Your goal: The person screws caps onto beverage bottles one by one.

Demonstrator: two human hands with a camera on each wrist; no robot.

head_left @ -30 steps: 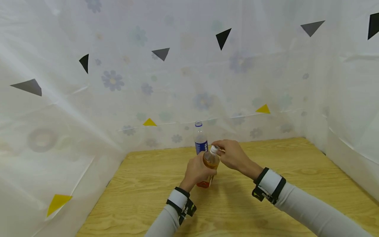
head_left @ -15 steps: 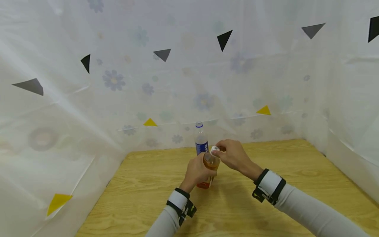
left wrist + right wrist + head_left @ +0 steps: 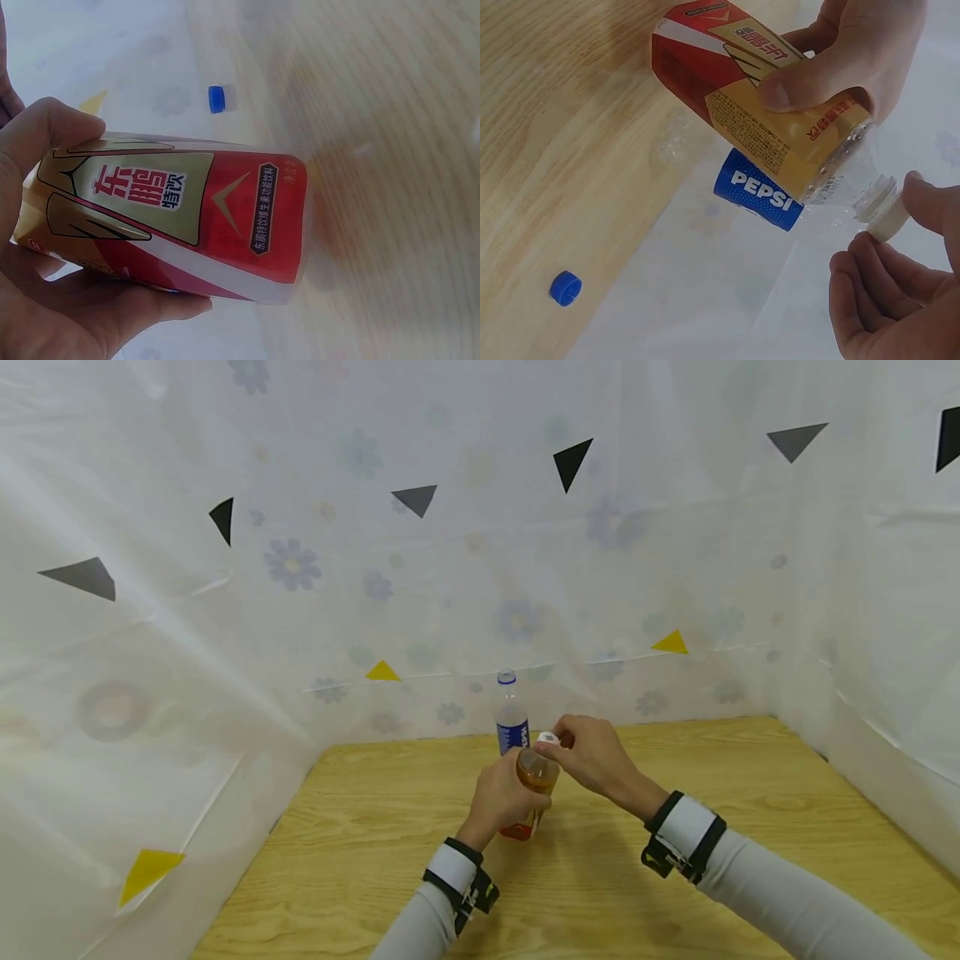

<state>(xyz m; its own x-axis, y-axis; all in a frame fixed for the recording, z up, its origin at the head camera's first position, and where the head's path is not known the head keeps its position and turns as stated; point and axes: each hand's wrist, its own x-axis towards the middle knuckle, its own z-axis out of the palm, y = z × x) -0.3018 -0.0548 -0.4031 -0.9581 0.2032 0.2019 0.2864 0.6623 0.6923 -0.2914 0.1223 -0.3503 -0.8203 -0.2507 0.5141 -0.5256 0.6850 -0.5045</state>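
Note:
My left hand (image 3: 497, 797) grips a drink bottle (image 3: 255, 217) with a red and gold label round its body, close over the table. Amber liquid shows inside in the head view. At its mouth my right hand (image 3: 600, 758) pinches a white cap (image 3: 891, 219) between thumb and fingertips. Neck threads show below that cap in the right wrist view. Just behind stands a clear Pepsi bottle (image 3: 513, 733) with a blue label and an uncapped mouth, its lower part hidden. A blue bottle cap (image 3: 566, 288) lies on the table, hidden in the head view.
The wood-grain table (image 3: 375, 827) reaches back to a whitish plastic sheet wall (image 3: 450, 568) with faint flowers and stuck-on triangles. More sheeting closes in the left and right sides.
My right fingers have shifted round the white cap, the thumb coming over its near side. My left hand and both bottles stay nearly in place.

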